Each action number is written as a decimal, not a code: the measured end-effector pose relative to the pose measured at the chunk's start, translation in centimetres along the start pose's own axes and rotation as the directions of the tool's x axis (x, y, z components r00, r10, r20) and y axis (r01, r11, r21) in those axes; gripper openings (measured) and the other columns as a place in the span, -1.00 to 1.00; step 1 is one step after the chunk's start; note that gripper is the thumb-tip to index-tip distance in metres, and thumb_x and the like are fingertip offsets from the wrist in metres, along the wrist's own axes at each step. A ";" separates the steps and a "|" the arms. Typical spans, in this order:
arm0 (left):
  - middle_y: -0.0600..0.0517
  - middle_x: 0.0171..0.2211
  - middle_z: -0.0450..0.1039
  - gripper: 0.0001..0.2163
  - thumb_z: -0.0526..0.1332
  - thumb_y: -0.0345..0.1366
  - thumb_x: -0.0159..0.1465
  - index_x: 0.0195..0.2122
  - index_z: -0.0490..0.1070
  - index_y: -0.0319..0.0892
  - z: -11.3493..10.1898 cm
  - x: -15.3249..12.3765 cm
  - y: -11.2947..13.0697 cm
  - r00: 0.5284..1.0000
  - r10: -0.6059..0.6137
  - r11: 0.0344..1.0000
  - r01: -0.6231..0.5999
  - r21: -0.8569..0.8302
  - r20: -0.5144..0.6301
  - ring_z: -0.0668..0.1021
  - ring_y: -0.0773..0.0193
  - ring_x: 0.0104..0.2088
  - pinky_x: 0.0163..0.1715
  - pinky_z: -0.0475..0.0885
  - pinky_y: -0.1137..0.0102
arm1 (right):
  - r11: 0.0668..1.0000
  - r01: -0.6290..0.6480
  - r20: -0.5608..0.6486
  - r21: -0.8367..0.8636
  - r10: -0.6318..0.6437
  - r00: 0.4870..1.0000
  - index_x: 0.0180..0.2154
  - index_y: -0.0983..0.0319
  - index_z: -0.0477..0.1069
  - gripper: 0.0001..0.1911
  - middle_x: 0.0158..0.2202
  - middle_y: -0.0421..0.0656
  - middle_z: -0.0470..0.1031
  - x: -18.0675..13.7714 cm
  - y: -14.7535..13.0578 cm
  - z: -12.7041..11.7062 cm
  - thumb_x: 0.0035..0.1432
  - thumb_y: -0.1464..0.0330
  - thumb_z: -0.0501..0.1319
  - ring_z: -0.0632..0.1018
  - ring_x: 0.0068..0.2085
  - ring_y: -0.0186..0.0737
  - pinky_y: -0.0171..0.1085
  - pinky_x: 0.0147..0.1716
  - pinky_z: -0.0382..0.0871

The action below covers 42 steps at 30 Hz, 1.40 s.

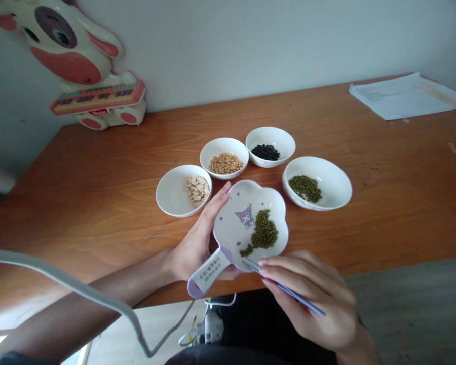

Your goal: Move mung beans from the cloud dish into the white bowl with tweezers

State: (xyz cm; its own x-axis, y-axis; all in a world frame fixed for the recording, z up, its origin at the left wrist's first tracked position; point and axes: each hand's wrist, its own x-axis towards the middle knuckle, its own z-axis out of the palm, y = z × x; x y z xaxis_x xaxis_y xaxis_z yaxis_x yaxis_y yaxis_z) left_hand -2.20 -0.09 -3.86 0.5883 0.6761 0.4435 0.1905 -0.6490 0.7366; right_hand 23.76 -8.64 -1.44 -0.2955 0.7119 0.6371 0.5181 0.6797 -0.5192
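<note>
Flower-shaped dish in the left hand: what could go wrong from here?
1. The left hand holds the dish up near the front edge of the table; a tilt could roll the green beans over the shallow rim onto the floor.
2. The tweezers in the right hand point at the pile's edge; small round beans may be flicked out or slip from the tips.

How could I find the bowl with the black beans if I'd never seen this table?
On the brown wooden table, the left hand holds a flower-shaped dish. Behind it, farthest back, sits the black-bean bowl, between the tan-seed bowl and the green-bean bowl. All three are white, but it alone holds small black beans.
</note>
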 end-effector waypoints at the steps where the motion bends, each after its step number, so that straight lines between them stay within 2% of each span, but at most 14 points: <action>1: -0.20 0.67 -0.15 0.27 0.65 -0.03 0.11 0.64 -0.23 0.12 0.0 0.0 0.0 1.000 0.006 1.000 -0.006 -0.009 -0.005 0.05 -0.35 0.63 0.59 0.00 -0.33 | 1.000 -0.004 0.015 -0.004 0.004 1.000 0.05 0.16 0.61 -0.65 -0.11 -0.16 0.78 0.1 -0.2 0.1 0.31 0.59 0.35 0.76 -0.19 -0.25 -0.30 -0.18 0.68; 6: -0.26 0.66 -0.15 0.31 0.69 -0.02 0.06 0.65 -0.19 0.07 0.0 0.1 -0.3 0.999 0.044 0.997 -0.045 -0.068 -0.011 0.07 -0.40 0.62 0.58 0.06 -0.33 | 0.987 -0.064 -0.106 -0.146 0.049 0.993 0.07 0.17 0.61 -0.61 -0.15 -0.16 0.78 0.0 0.1 -0.2 0.28 0.62 0.38 0.76 -0.21 -0.25 -0.30 -0.19 0.66; 11: -0.30 0.64 -0.09 0.34 0.73 -0.04 0.01 0.64 -0.14 0.06 -0.1 -0.2 -0.6 1.000 -0.004 0.995 0.006 -0.098 0.022 0.12 -0.45 0.60 0.55 0.12 -0.36 | 0.995 -0.015 -0.015 -0.098 0.014 1.000 0.09 0.17 0.60 -0.61 -0.12 -0.14 0.78 -0.1 0.4 -0.7 0.31 0.61 0.36 0.75 -0.22 -0.24 -0.27 -0.23 0.65; 16: -0.32 0.64 -0.10 0.41 0.74 0.00 -0.03 0.65 -0.22 0.06 -0.1 -0.2 -0.6 0.996 -0.064 0.994 0.069 -0.086 0.063 0.18 -0.51 0.57 0.54 0.15 -0.38 | 0.970 -0.082 -0.150 -0.229 0.048 0.988 0.07 0.19 0.59 -0.62 -0.13 -0.11 0.77 0.4 1.5 -0.7 0.28 0.62 0.40 0.75 -0.21 -0.21 -0.25 -0.20 0.63; 20: -0.35 0.61 0.00 0.42 0.73 0.03 -0.01 0.65 -0.27 0.06 -0.1 0.0 -0.5 0.992 -0.094 0.995 0.098 -0.036 0.083 0.26 -0.53 0.53 0.51 0.21 -0.40 | 0.958 -0.060 -0.134 -0.282 0.023 0.991 0.08 0.19 0.57 -0.62 -0.12 -0.12 0.77 0.9 2.5 -0.4 0.29 0.61 0.40 0.74 -0.21 -0.23 -0.25 -0.18 0.60; 24: -0.38 0.62 -0.05 0.42 0.71 0.05 0.00 0.65 -0.30 0.04 -0.1 0.0 -0.5 0.989 -0.097 0.995 0.099 -0.009 0.112 0.25 -0.55 0.53 0.51 0.19 -0.41 | 0.952 -0.098 -0.158 -0.291 0.053 0.986 -0.01 0.18 0.58 -0.70 -0.18 -0.13 0.75 0.8 3.0 -0.4 0.29 0.60 0.39 0.69 -0.28 -0.22 -0.22 -0.23 0.57; 27: -0.36 0.64 -0.10 0.42 0.71 0.05 0.01 0.65 -0.31 0.06 -0.1 -0.1 -0.4 0.988 -0.100 0.995 0.102 -0.012 0.116 0.23 -0.55 0.54 0.52 0.18 -0.40 | 0.948 -0.112 -0.179 -0.299 0.060 0.982 0.03 0.17 0.58 -0.67 -0.15 -0.13 0.75 0.8 3.3 -0.3 0.29 0.60 0.38 0.71 -0.24 -0.19 -0.21 -0.18 0.58; 31: -0.35 0.63 -0.07 0.42 0.71 0.06 0.01 0.66 -0.30 0.05 0.0 0.0 -0.2 0.987 -0.126 0.991 0.129 -0.020 0.099 0.23 -0.53 0.55 0.52 0.18 -0.39 | 0.939 -0.065 -0.109 -0.339 0.029 0.994 0.07 0.18 0.56 -0.65 -0.07 -0.13 0.76 1.4 3.5 -0.1 0.31 0.58 0.38 0.72 -0.19 -0.20 -0.21 -0.12 0.58; 36: -0.32 0.62 0.00 0.44 0.73 0.04 -0.03 0.66 -0.27 0.05 0.0 -0.1 -0.1 0.984 -0.162 0.984 0.166 -0.060 0.069 0.26 -0.52 0.54 0.52 0.19 -0.38 | 0.946 -0.085 -0.119 -0.314 0.050 0.992 -0.04 0.18 0.57 -0.76 -0.19 -0.14 0.74 0.8 3.1 -0.9 0.32 0.57 0.36 0.68 -0.26 -0.20 -0.20 -0.22 0.55; 42: -0.28 0.63 -0.02 0.43 0.75 0.01 -0.05 0.66 -0.23 0.12 -0.2 -0.2 -0.3 0.993 -0.114 0.992 0.114 -0.053 0.012 0.21 -0.54 0.55 0.51 0.19 -0.41 | 0.956 -0.215 -0.262 -0.198 0.160 0.952 0.00 0.18 0.60 -0.74 -0.18 -0.12 0.72 -1.6 3.6 -0.6 0.32 0.55 0.36 0.69 -0.28 -0.18 -0.23 -0.31 0.56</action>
State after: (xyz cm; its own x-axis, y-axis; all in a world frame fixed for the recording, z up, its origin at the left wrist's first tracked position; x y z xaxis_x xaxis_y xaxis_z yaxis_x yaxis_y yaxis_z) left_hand -2.50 0.08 -4.10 0.5722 0.7414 0.3505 0.2143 -0.5478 0.8087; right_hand 26.63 -7.43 -4.00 0.0118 0.7397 0.6728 0.7179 0.4621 -0.5206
